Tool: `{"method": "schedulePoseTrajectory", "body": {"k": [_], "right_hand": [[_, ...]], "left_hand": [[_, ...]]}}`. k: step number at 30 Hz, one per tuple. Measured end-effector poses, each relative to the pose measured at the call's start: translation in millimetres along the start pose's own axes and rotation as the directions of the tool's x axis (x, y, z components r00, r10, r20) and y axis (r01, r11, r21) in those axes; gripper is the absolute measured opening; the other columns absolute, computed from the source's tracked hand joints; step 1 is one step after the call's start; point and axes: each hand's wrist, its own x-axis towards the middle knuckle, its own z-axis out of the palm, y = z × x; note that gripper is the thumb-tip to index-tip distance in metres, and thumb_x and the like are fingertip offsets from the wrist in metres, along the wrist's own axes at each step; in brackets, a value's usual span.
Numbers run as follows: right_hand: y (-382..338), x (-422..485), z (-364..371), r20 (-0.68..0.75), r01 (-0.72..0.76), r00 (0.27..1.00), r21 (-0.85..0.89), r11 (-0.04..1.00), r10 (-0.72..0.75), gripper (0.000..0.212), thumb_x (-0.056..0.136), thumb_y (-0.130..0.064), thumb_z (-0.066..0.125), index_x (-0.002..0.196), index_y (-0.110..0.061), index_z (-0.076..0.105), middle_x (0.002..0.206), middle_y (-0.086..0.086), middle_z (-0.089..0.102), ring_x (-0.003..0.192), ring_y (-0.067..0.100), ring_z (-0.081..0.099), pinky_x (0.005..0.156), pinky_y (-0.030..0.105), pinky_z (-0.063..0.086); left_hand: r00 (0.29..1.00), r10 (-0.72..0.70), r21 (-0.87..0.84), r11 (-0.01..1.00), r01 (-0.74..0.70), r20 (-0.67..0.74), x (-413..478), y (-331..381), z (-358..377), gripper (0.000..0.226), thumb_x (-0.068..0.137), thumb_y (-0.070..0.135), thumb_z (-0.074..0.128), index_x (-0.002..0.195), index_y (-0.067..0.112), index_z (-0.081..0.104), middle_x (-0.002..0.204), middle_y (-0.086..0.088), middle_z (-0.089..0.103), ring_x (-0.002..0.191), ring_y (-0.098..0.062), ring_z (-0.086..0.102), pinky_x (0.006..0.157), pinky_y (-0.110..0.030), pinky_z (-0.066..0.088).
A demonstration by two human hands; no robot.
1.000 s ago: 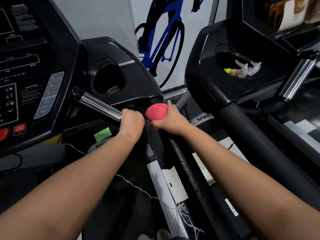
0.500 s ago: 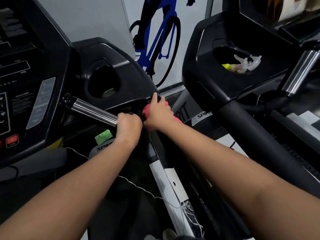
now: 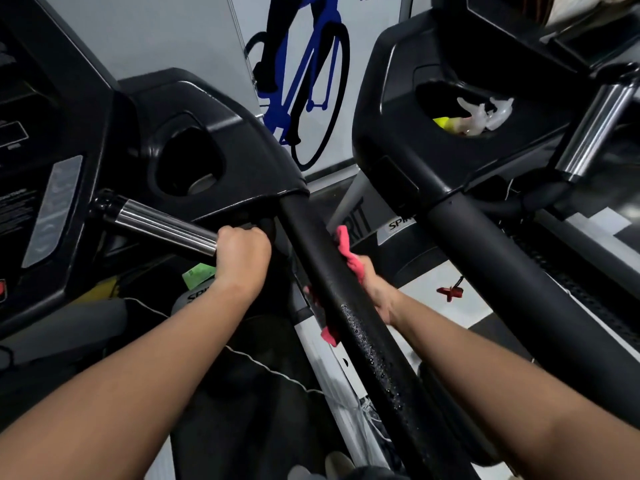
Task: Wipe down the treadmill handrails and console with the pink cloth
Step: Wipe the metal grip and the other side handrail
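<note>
- Left hand (image 3: 242, 258) was balled into a fist right at the near end of the chrome grip bar (image 3: 159, 223). Fingers were curled tight and pressed together, knuckles up, no gaps between them.
- Right hand (image 3: 379, 297) was on the far side of the black handrail (image 3: 304, 233), mostly tucked behind it. What showed of it was wrapped round the rail from underneath, gripping the pink cloth (image 3: 346, 251) against it. The fingertips were hidden by the rail, so I couldn't tell exactly how they sat.
- The cloth was sandwiched between that hand and the rail. One bunched end stuck up above the hand on the rail's right side. Smaller pink bits poked out on the rail's left edge, lower down.
- Just below the hand, the rail was covered in water droplets (image 3: 363, 344).
- The console (image 3: 52, 188) sat off to the left, with neither hand on it. The cup holder (image 3: 187, 164) was just above the chrome bar.
- Other stuff around:
  - a green tag (image 3: 197, 275) below the left hand
  - a white cord (image 3: 259, 362) running under the left forearm
  - a red clip (image 3: 450, 292) on the floor panel between the machines
- The neighbouring treadmill (image 3: 485, 271) on the right had some clear plastic and something yellow sitting in its own holder.
- A blue cyclist graphic (image 3: 304, 81) was on the wall behind.
</note>
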Motion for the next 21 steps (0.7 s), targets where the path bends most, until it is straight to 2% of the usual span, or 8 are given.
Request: {"method": "schedulePoseTrajectory", "body": {"k": [2,4,7,10,14,16,18,21], "right_hand": [[-3,1,1,-0.010,-0.010,1.000,0.020,1.000,0.010,0.075,0.076,-0.070,0.052,0.097,0.000,0.068,0.093,0.020,0.068,0.080,0.029,0.064,0.079,0.039,0.052],[-18,1,10,-0.087,0.052,0.995,-0.018,0.998,-0.054,0.061,0.079,-0.059,0.055,0.091,-0.001,0.068,0.075,0.014,0.070,0.066,0.023,0.067,0.065,0.029,0.056],[-43,3,25,-0.176,0.172,0.971,0.023,0.985,-0.165,0.052,0.091,-0.041,0.046,0.061,-0.007,0.072,0.056,0.008,0.067,0.045,0.017,0.064,0.044,0.022,0.052],[-43,7,36,-0.165,0.212,0.967,0.098,0.972,-0.194,0.051,0.092,-0.043,0.045,0.070,-0.006,0.074,0.061,0.010,0.067,0.051,0.019,0.065,0.052,0.023,0.055],[-7,-6,22,0.001,0.034,0.999,0.139,0.990,-0.035,0.070,0.070,-0.069,0.062,0.093,-0.003,0.069,0.092,0.020,0.065,0.077,0.029,0.063,0.078,0.039,0.051],[-2,-20,16,-0.014,0.001,1.000,0.122,0.993,0.001,0.066,0.080,-0.063,0.054,0.096,-0.001,0.068,0.095,0.021,0.066,0.075,0.029,0.067,0.076,0.037,0.054],[-11,-27,13,-0.118,-0.007,0.993,0.014,1.000,0.009,0.054,0.086,-0.053,0.048,0.090,-0.003,0.068,0.081,0.016,0.069,0.066,0.023,0.068,0.070,0.032,0.055],[-44,-24,38,-0.281,0.025,0.943,-0.476,0.879,-0.179,0.034,0.090,-0.046,0.052,0.096,-0.015,0.064,0.087,0.010,0.069,0.074,0.021,0.065,0.084,0.038,0.052]], "left_hand": [[1.000,0.001,0.005,1.000,0.000,-0.002,0,0,0,0.015,0.088,0.003,0.052,0.101,0.010,0.055,0.090,0.002,0.068,0.084,-0.015,0.066,0.071,-0.026,0.038],[1.000,0.002,0.010,1.000,-0.002,0.000,1,0,-1,0.016,0.088,0.004,0.052,0.102,0.010,0.055,0.091,0.002,0.068,0.084,-0.015,0.066,0.072,-0.026,0.039],[1.000,0.014,0.009,1.000,-0.014,0.009,0,0,-1,0.017,0.086,0.002,0.054,0.101,0.011,0.055,0.090,0.003,0.067,0.083,-0.014,0.065,0.072,-0.025,0.039],[1.000,0.024,0.024,0.999,-0.024,0.009,0,-2,-3,0.018,0.087,0.003,0.055,0.103,0.010,0.054,0.091,0.003,0.067,0.084,-0.014,0.065,0.072,-0.025,0.038],[0.999,0.049,0.030,0.998,-0.049,0.006,1,0,-2,0.018,0.088,0.003,0.053,0.105,0.009,0.053,0.097,0.002,0.066,0.090,-0.016,0.065,0.072,-0.028,0.037],[0.998,0.056,0.032,0.998,-0.055,-0.007,1,-1,-1,0.018,0.089,0.003,0.052,0.105,0.010,0.053,0.098,0.001,0.066,0.090,-0.017,0.065,0.071,-0.028,0.036],[0.997,0.072,0.036,0.997,-0.071,-0.032,2,-2,0,0.018,0.089,0.003,0.051,0.105,0.010,0.053,0.098,0.001,0.065,0.089,-0.017,0.064,0.069,-0.029,0.034],[0.995,0.094,0.020,0.995,-0.093,-0.043,1,-3,1,0.019,0.089,0.002,0.049,0.107,0.008,0.052,0.101,-0.001,0.063,0.092,-0.018,0.063,0.070,-0.030,0.034]]}}
